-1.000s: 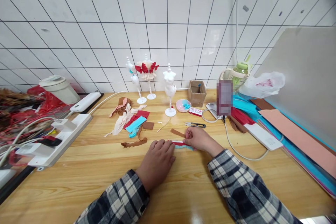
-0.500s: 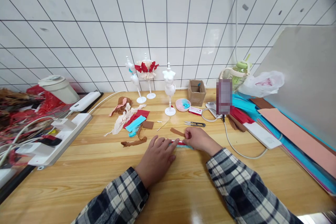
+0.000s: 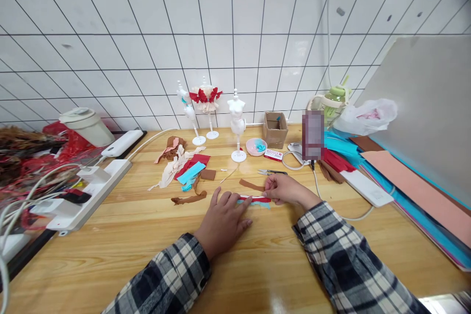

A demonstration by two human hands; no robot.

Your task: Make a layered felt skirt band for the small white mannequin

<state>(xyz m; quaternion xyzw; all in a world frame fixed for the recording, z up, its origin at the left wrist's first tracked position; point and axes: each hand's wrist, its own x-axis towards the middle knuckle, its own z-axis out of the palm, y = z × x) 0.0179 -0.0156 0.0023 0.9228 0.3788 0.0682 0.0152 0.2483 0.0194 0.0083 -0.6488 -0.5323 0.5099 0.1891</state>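
Observation:
My left hand (image 3: 225,219) lies flat on the wooden table (image 3: 110,250), fingers spread, its fingertips pressing the left end of a narrow red and teal strip (image 3: 257,200). My right hand (image 3: 289,189) is closed in a pinch on the strip's right end. A brown felt strip (image 3: 251,185) lies just beyond the strip, and small scissors (image 3: 272,172) lie behind my right hand.
Fabric scraps (image 3: 186,169) lie to the left of centre. Three white mini mannequins (image 3: 237,125) stand at the back, with a pink dish (image 3: 256,146) and a cardboard box (image 3: 275,129). A power strip (image 3: 88,191) sits left; felt sheets (image 3: 412,181) and a cable (image 3: 331,206) right.
My left hand's fingers have spread and flattened over the strip's left end. My right hand has slid a little to the right along the strip.

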